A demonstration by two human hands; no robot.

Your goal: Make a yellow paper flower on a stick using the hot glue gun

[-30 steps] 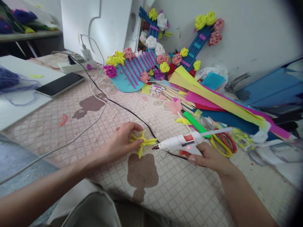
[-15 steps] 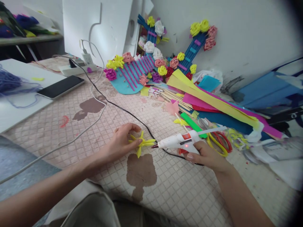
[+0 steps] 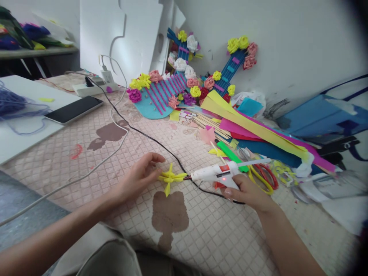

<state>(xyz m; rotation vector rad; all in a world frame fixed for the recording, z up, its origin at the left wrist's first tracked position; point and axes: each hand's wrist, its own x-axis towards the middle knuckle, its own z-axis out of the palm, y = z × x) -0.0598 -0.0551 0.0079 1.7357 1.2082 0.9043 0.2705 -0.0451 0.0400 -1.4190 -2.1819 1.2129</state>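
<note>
A yellow star-shaped paper flower [image 3: 170, 178] lies on the patterned tablecloth [image 3: 218, 234], its narrow petals spread. Just left of it rests my left hand [image 3: 139, 174], thumb and curved fingers apart; the thumb tip is by the left petal, and whether it touches I cannot tell. My right hand [image 3: 247, 193] grips a white hot glue gun [image 3: 211, 173] by its handle, with a small red light lit on its side. The gun's dark nozzle points left and meets the tip of the flower's right petal. A clear glue stick [image 3: 254, 162] sticks out of its back.
Behind the gun lie a green cutter [image 3: 230, 153], scissors [image 3: 260, 179], wooden sticks [image 3: 214, 126] and crepe paper [image 3: 253, 122]. A flower-covered blue guitar shape [image 3: 152, 103] stands farther back. A black cord [image 3: 149, 137] crosses the cloth; a phone [image 3: 74, 109] and power strip [image 3: 94, 88] are left.
My left thumb has come off the flower's middle and the hand has drawn back slightly left. The glue gun stays at the right petal. The whole view has shifted slightly.
</note>
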